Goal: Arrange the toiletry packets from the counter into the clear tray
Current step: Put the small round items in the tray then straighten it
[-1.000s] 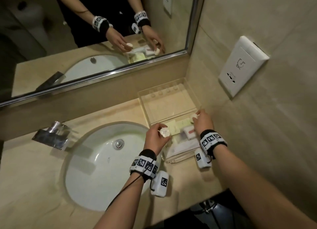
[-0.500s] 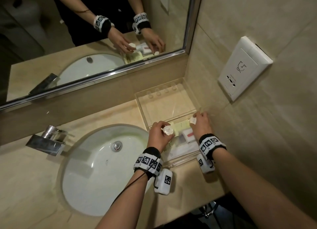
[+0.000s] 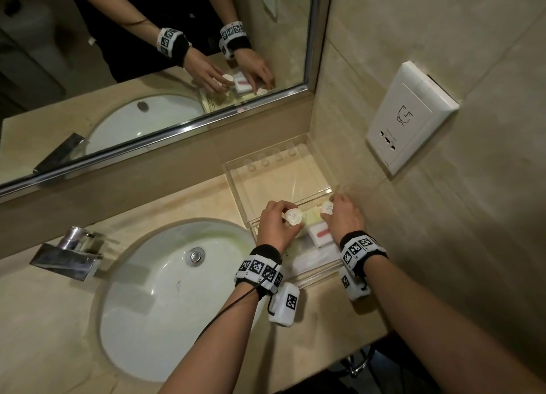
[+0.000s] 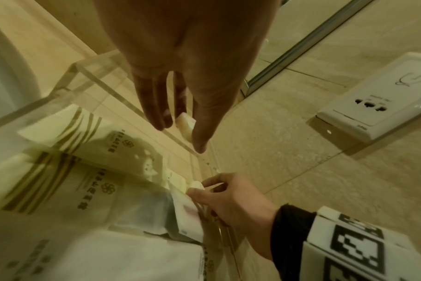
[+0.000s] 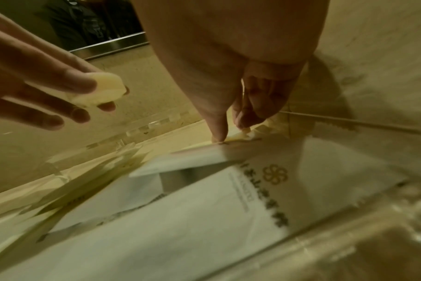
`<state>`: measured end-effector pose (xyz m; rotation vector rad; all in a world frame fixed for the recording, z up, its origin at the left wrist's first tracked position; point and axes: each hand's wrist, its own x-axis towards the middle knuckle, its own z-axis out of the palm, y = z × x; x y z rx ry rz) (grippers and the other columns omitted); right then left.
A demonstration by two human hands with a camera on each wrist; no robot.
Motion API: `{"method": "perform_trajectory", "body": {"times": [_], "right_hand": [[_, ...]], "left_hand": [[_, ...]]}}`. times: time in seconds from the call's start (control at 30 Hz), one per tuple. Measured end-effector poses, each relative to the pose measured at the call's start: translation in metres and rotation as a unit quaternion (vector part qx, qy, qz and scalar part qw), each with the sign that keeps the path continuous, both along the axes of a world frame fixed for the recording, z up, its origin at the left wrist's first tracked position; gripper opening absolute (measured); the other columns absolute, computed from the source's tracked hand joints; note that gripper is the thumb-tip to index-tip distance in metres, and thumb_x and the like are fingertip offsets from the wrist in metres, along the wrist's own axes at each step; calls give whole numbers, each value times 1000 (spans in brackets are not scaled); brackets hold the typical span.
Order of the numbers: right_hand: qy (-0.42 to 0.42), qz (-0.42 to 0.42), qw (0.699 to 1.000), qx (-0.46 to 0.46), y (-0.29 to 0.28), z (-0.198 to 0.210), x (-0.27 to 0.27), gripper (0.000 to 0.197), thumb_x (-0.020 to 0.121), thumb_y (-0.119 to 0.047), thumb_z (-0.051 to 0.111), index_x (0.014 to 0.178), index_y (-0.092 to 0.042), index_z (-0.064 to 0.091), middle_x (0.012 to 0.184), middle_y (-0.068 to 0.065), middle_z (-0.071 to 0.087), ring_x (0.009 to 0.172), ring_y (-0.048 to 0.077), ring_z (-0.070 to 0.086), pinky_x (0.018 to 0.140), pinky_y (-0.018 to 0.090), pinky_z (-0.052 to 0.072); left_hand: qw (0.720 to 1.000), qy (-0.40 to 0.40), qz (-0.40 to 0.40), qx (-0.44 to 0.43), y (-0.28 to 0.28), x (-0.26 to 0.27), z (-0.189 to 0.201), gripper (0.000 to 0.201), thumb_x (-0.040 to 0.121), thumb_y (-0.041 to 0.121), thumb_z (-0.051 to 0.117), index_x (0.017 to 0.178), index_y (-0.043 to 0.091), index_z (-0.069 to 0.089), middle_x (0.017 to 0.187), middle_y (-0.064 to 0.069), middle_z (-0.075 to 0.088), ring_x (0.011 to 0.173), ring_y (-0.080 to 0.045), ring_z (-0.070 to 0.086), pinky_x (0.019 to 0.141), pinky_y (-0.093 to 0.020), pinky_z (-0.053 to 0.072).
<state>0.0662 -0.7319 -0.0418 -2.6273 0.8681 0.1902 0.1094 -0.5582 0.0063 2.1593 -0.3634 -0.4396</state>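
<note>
A clear tray (image 3: 233, 169) stands in the counter's back right corner against the wall. Its near half holds several flat pale packets (image 4: 89, 136) and a small white box with a red stripe (image 3: 320, 233). My left hand (image 3: 277, 225) pinches a round white packet (image 3: 293, 215) above the tray's left side. My right hand (image 3: 344, 219) pinches a second round white packet (image 3: 327, 207) low over the tray's right side, at the edge of the flat packets (image 5: 228, 190). In the right wrist view the left hand's round packet (image 5: 103, 89) shows between its fingertips.
A white oval sink (image 3: 165, 293) with a chrome tap (image 3: 69, 253) lies left of the tray. A mirror (image 3: 147, 54) runs along the back. A white wall socket (image 3: 409, 119) sits on the right wall. The tray's far half (image 3: 283, 181) shows bare bottom.
Both hands have moved a little farther over the tray, each still holding its round packet. The right hand's packet now shows face up.
</note>
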Motion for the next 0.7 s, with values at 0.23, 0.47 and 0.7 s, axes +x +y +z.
{"method": "perform_trajectory", "body": {"times": [0.23,0.47,0.7], "right_hand": [[4,17,1000,6,-4,2,-1,38,88,-13,68,125,-16,59,130,8,55,99,28,65,87,40,55],[23,-2,1000,-1,-1,1,6,60,85,-38,72,131,-6,51,128,12,59,110,29,62,89,39,53],[-10,28,999,35,-5,-3,2,34,82,-6,74,111,-22,67,123,5,61,91,24,67,74,37,61]], "left_hand": [[999,9,-30,40,-20,4,-3,31,75,17,75,104,22,64,106,0,56,107,-23,50,95,-36,46],[998,12,-39,50,-24,3,-9,32,74,14,74,104,21,65,106,1,57,105,-23,53,94,-39,48],[998,7,-42,52,-22,6,-12,33,73,16,76,103,23,64,105,2,56,103,-22,53,92,-40,49]]}}
